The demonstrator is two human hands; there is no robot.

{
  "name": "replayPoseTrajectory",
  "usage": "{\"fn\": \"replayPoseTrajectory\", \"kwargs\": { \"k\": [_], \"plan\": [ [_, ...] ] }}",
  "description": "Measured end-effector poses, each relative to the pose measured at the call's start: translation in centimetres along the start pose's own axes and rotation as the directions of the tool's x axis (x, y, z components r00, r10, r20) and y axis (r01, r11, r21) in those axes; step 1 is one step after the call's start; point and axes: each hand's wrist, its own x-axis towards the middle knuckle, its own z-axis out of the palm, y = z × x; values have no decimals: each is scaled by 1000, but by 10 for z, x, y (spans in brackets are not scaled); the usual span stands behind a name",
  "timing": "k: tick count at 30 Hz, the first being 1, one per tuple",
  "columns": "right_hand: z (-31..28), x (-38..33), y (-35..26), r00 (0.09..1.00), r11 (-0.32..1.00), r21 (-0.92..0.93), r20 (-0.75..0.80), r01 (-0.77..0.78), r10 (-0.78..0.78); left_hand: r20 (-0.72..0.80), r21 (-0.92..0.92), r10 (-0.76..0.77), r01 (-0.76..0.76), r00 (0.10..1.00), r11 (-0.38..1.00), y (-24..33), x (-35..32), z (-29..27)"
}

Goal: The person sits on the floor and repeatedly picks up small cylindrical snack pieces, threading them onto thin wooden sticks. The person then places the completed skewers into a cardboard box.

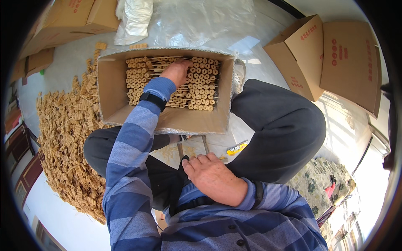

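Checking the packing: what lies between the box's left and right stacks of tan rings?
Thin sticks, partly covered by the left hand, in the head view.

Cardboard box (pixel 111 90): brown, open-topped, upright in front of you between your knees.
Skewered rolls (pixel 203 85): tan, ring-ended, packed inside the box; you see hollow ends facing up in left and right blocks, thin skewer lengths lying crosswise between.

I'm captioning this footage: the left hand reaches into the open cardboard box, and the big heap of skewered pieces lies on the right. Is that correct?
Not quite: the heap of skewered pieces lies on the left, as the head view shows. The left hand does reach into the open cardboard box.
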Motion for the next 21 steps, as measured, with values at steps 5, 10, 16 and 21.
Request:
{"fn": "replayPoseTrajectory", "kwargs": {
  "k": [5, 10, 16, 21],
  "plan": [
    [0, -2, 0, 1000, 999, -31, -12, 15, -15, 115, -90, -140, 151, 984, 984, 9, -13, -17],
    [-3, -2, -2, 998, 1000, 8, 69, -12, 12, 326, -241, -244, 330, 913, 913, 14, -16, -3],
    [-4, 0, -5, 993, 1000, -24, 113, -14, 17, 309, -225, -272, 348, 911, 910, 18, -13, 8],
    [2, -2, -5, 996, 998, -59, 87, -17, 22, 281, -79, -122, 150, 952, 986, 22, -14, 9]
  ]
}}
